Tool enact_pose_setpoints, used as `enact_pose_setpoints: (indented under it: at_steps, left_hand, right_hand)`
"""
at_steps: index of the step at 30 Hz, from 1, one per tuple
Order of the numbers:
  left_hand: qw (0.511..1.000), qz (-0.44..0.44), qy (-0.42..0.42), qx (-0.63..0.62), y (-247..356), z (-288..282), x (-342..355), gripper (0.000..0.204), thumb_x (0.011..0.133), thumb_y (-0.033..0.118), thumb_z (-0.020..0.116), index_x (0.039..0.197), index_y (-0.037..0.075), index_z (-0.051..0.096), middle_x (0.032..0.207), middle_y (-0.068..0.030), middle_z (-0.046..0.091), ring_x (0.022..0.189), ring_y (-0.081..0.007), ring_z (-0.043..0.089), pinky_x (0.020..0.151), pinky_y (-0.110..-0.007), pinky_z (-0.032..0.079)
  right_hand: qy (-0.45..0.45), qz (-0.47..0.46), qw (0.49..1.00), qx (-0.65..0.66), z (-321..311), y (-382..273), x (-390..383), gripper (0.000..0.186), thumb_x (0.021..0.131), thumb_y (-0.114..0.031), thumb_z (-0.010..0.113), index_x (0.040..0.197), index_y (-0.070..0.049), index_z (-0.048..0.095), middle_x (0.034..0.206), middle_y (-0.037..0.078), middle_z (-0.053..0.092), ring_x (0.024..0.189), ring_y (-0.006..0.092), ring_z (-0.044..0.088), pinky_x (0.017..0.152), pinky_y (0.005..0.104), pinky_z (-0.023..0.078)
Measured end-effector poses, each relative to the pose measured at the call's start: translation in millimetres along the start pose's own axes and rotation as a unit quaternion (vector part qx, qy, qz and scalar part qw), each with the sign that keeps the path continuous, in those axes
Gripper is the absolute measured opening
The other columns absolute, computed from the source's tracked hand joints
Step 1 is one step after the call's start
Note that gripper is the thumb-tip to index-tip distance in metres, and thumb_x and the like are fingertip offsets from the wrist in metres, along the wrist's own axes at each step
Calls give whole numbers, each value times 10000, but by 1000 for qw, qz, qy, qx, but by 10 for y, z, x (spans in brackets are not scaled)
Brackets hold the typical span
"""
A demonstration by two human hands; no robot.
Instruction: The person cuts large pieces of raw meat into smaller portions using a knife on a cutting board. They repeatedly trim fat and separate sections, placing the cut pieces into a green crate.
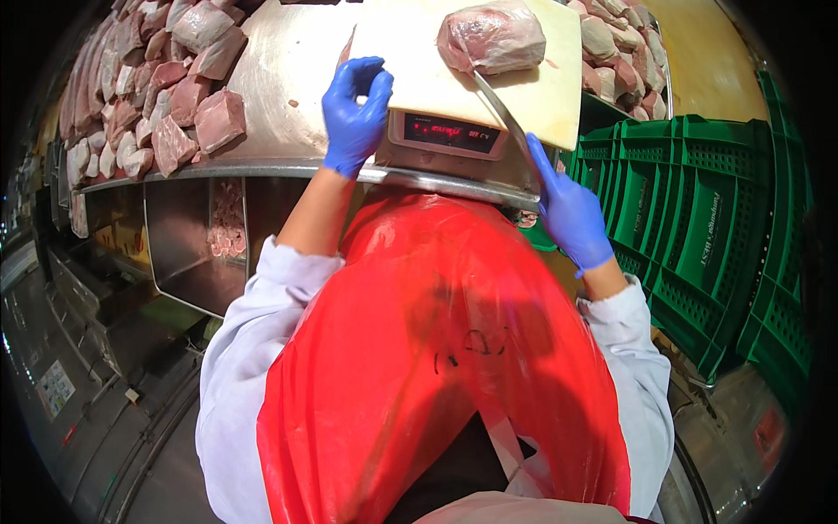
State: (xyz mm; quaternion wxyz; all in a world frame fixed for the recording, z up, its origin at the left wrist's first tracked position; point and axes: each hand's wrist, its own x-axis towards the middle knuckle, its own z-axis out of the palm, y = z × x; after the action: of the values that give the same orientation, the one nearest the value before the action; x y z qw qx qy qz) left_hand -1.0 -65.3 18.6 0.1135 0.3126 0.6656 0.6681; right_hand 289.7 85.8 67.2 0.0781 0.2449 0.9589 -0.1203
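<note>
A pale pink chunk of raw meat (493, 37) lies on the white cutting board (419, 52). My right hand (572, 210), in a blue glove, grips a long knife (506, 113); the blade slants up to the left and its tip meets the near side of the meat. At the board's left edge, my blue-gloved left hand (356, 118) is raised, its fingers curved and a gap between them and the thumb. I see nothing in it. Just above its fingers a thin reddish strip (347, 45) shows along the board's edge. A scale (449, 135) with a lit red display sits under the board.
Meat pieces (188, 96) are heaped on the steel table (271, 96) to the left. More meat (624, 61) fills a container at the upper right. Green crates (676, 218) stand on the right. Below the table at left is a steel bin (188, 253).
</note>
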Motion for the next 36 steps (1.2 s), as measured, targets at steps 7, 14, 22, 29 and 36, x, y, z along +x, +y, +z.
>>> enact_pose_setpoints:
  at_steps: [7,14,22,29,36]
  left_hand:
    - [960,-25,-13,277,-166,846,465,415,759,402,749,889,18,659,773,-127,704,716,-311,702,677,-412,555]
    - [980,-57,-44,184,-388,562,525,211,821,192,723,820,-16,686,675,-65,677,607,-102,617,574,-275,507]
    - [981,-89,-103,138,-417,406,676,201,826,178,719,831,-22,697,713,-81,701,640,-104,629,604,-269,512]
    - [968,-82,-128,202,-476,-74,947,251,819,243,699,860,-5,706,725,-107,704,643,-159,648,659,-308,532]
    - [940,-44,-258,219,-434,-327,1155,404,795,341,717,1026,12,672,854,-134,713,741,-251,682,741,-359,542]
  right_hand:
    - [113,54,967,223,-38,162,-356,784,865,-32,583,1562,-264,308,843,212,645,659,404,620,624,468,501]
    - [289,-23,940,181,55,-470,871,747,884,-95,573,1560,-268,308,854,180,667,656,356,650,622,457,536]
    - [64,40,997,-24,-69,-737,983,837,860,-18,512,1590,-270,187,807,199,658,660,380,670,589,496,541]
    - [-81,95,992,-23,-359,-672,30,852,837,-1,569,1582,-245,236,792,205,642,664,410,637,626,502,510]
    - [233,67,947,208,-227,-1073,665,748,886,-45,545,1569,-203,285,786,197,646,695,410,636,655,486,504]
